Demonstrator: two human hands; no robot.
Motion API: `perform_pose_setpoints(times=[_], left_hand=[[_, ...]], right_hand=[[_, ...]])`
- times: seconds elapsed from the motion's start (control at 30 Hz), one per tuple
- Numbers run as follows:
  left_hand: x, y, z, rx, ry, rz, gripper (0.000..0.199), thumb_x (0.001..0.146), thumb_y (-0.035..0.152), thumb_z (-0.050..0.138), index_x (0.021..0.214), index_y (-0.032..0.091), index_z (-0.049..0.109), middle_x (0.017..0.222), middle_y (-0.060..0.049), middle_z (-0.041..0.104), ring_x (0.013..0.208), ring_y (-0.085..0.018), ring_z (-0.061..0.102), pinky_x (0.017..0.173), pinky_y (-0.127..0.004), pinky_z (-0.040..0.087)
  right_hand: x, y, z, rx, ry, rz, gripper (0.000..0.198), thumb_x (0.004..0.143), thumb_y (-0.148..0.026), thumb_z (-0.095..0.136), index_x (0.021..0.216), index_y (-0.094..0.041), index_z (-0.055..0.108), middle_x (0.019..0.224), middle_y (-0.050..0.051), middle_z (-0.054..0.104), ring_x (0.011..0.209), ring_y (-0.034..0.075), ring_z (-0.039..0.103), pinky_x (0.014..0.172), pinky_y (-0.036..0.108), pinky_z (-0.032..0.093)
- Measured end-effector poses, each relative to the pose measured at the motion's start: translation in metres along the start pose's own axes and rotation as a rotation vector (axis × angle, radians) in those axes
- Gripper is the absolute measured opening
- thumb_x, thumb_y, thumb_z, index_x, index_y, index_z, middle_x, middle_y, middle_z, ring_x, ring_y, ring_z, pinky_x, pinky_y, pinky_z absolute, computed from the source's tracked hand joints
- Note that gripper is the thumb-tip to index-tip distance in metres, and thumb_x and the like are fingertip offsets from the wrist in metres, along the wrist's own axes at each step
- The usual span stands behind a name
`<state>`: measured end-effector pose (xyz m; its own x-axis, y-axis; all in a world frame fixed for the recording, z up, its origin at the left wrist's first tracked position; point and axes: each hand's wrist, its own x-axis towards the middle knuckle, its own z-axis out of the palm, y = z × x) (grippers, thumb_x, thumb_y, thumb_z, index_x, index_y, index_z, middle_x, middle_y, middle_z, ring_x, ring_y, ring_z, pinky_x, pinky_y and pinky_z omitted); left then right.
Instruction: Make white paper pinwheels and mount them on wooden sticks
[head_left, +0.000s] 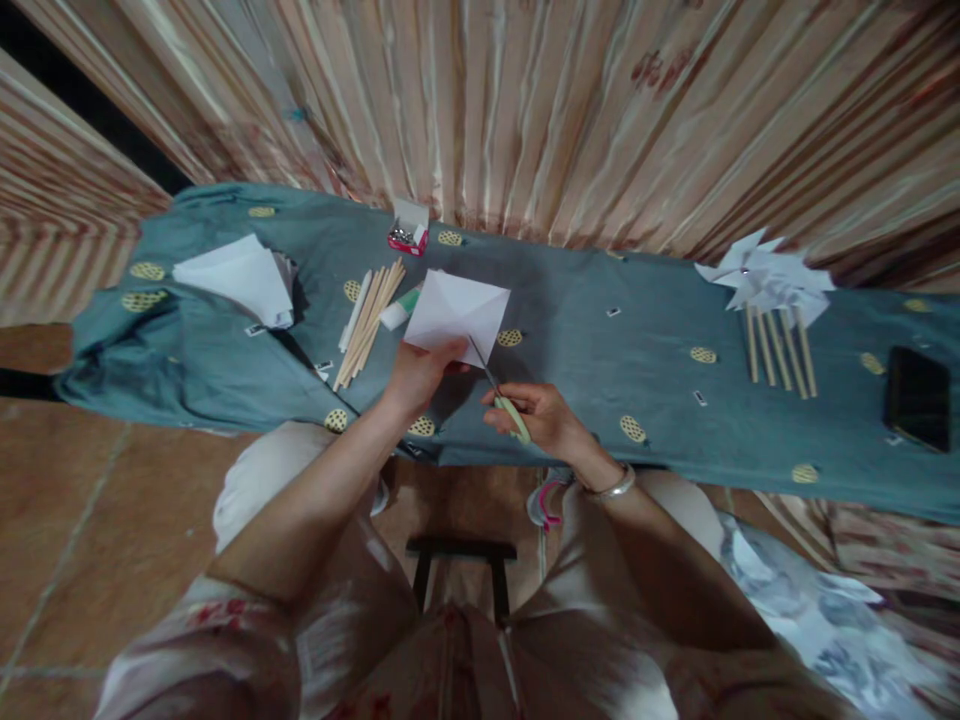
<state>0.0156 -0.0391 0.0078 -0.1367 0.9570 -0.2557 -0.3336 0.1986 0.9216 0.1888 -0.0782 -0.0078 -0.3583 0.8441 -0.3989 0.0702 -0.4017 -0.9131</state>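
My left hand (425, 374) pinches the lower edge of a white square paper (457, 308), which shows faint diagonal creases. In my right hand (534, 412) is a pair of scissors (513, 418) with light green handles. Their blades reach the paper's lower right part, along a crease toward its middle. Whether the blades are closed is hard to make out. Left of the paper lie a green and white glue stick or eraser-like block (400, 308), several wooden sticks (373, 325) and a white pen-like stick (355, 312).
A stack of white paper (244, 282) lies on the cloth-covered table (570, 340) at left. Behind the sticks stands a small red box (409, 238) of metal bits. At right are several paper pinwheels (772, 275) on sticks and a black phone (918, 398). A curtain (525, 120) hangs behind.
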Motion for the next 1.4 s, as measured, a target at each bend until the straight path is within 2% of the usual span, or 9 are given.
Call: perform_pose_setpoints(times=[0.17, 0.43, 0.57, 1.0, 1.4], left_hand=[[-0.0008, -0.0024, 0.0010, 0.029, -0.024, 0.003, 0.035, 0.054, 0.028, 0.082, 0.084, 0.017, 0.066, 0.081, -0.003, 0.072, 0.068, -0.017, 0.065, 0.054, -0.025, 0.053], [-0.0017, -0.0022, 0.0012, 0.032, -0.021, -0.014, 0.036, 0.054, 0.028, 0.082, 0.084, 0.016, 0.066, 0.083, -0.004, 0.071, 0.070, -0.018, 0.065, 0.055, -0.027, 0.053], [-0.0028, -0.0038, 0.0021, 0.039, -0.023, -0.018, 0.034, 0.054, 0.028, 0.082, 0.082, 0.016, 0.067, 0.084, -0.004, 0.071, 0.070, -0.018, 0.065, 0.054, -0.026, 0.053], [-0.0046, -0.0052, 0.0018, 0.040, -0.038, -0.028, 0.036, 0.053, 0.028, 0.083, 0.083, 0.015, 0.068, 0.082, -0.004, 0.072, 0.069, -0.016, 0.065, 0.054, -0.024, 0.053], [-0.0037, -0.0071, 0.0013, 0.031, -0.036, -0.034, 0.038, 0.052, 0.029, 0.086, 0.082, 0.014, 0.068, 0.080, -0.004, 0.071, 0.067, -0.016, 0.064, 0.053, -0.024, 0.054]], right_hand=[[0.0017, 0.0032, -0.0017, -0.035, -0.008, -0.002, 0.054, 0.056, -0.057, 0.088, 0.086, -0.015, 0.072, 0.060, -0.004, 0.059, 0.057, 0.012, 0.058, 0.052, 0.024, 0.044], [0.0010, 0.0029, -0.0006, 0.014, 0.002, -0.005, 0.050, 0.055, -0.054, 0.089, 0.082, -0.016, 0.071, 0.057, -0.005, 0.057, 0.053, 0.009, 0.053, 0.049, 0.022, 0.040], [0.0017, 0.0032, -0.0005, 0.035, 0.015, -0.004, 0.051, 0.051, -0.053, 0.091, 0.080, -0.016, 0.071, 0.058, -0.005, 0.059, 0.054, 0.009, 0.054, 0.051, 0.023, 0.042], [0.0020, -0.0002, -0.0022, 0.034, -0.011, -0.004, 0.051, 0.050, -0.053, 0.092, 0.077, -0.017, 0.069, 0.055, -0.006, 0.056, 0.052, 0.008, 0.050, 0.050, 0.022, 0.039], [0.0031, 0.0001, -0.0033, 0.018, -0.005, 0.008, 0.053, 0.049, -0.055, 0.091, 0.079, -0.016, 0.070, 0.055, -0.005, 0.056, 0.052, 0.009, 0.051, 0.049, 0.022, 0.041]])
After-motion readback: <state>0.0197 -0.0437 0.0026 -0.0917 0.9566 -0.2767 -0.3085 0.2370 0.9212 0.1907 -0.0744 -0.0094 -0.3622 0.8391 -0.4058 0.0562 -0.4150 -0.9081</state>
